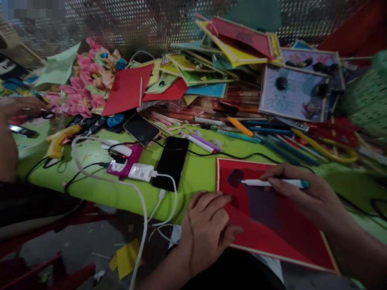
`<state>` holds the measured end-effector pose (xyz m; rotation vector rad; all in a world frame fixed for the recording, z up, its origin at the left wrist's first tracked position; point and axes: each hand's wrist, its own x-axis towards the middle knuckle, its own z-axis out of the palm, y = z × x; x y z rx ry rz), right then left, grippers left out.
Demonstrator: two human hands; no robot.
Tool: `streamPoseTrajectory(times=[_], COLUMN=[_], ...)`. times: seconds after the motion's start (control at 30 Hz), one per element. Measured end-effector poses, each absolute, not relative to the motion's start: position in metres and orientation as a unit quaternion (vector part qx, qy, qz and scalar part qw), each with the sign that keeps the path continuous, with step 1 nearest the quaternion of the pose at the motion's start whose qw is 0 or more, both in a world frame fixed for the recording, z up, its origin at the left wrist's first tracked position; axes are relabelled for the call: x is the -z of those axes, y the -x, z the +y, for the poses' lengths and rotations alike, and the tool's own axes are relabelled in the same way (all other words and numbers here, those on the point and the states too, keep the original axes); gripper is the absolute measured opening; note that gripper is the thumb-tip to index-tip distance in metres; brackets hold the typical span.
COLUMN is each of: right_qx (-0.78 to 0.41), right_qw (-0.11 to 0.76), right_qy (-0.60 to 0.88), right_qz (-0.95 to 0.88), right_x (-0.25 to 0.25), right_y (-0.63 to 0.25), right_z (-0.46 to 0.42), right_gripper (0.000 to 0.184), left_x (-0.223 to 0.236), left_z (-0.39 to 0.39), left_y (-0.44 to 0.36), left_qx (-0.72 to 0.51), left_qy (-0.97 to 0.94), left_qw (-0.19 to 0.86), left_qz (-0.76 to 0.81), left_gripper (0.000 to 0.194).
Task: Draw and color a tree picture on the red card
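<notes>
A red sheet (290,241) framed with thin pale wooden sticks lies tilted at the table's near edge. My right hand (302,193) grips a white marker (255,183) with a teal end. The marker's tip meets the sheet beside a dark rounded shape (234,178) near its top left. My left hand (210,219) rests on the sheet's left edge, fingers loosely bent and thumb apart, holding nothing. Left of the sheet lies a black phone (172,161). Capped white and purple markers (201,143) lie just above it.
A purple power strip (123,163) with chargers and trailing cables sits on the green table (102,185). A yellow glue gun (62,141) is farther left, near another person's hand (22,106). Framed coloured sheets (193,74), pink paper flowers (84,80) and a green basket (367,96) crowd the back.
</notes>
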<state>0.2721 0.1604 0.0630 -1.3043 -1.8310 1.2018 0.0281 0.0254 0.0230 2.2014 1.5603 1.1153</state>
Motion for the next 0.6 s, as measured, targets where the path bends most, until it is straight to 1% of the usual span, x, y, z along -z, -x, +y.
streamPoseTrajectory(times=[0.17, 0.33, 0.47, 0.6], right_qx=[-0.45, -0.466, -0.477, -0.482], right_qw=[0.277, 0.256, 0.254, 0.254], right_qy=[0.489, 0.481, 0.465, 0.459], right_qz=[-0.694, -0.697, -0.701, -0.702], right_x=[-0.062, -0.07, -0.076, -0.075], right_y=[-0.274, -0.267, -0.261, -0.263], right_z=[0.159, 0.158, 0.157, 0.156], right_gripper=[0.04, 0.045, 0.043, 0.041], left_x=[-0.024, -0.025, -0.024, -0.024], left_z=[0.025, 0.025, 0.025, 0.025], left_y=[-0.028, -0.028, -0.028, -0.029], left_qx=[-0.378, -0.378, -0.378, -0.371], left_qy=[-0.751, -0.748, -0.749, -0.751], left_qw=[0.113, 0.119, 0.109, 0.105], left_qz=[0.53, 0.533, 0.533, 0.535], left_gripper=[0.039, 0.037, 0.039, 0.034])
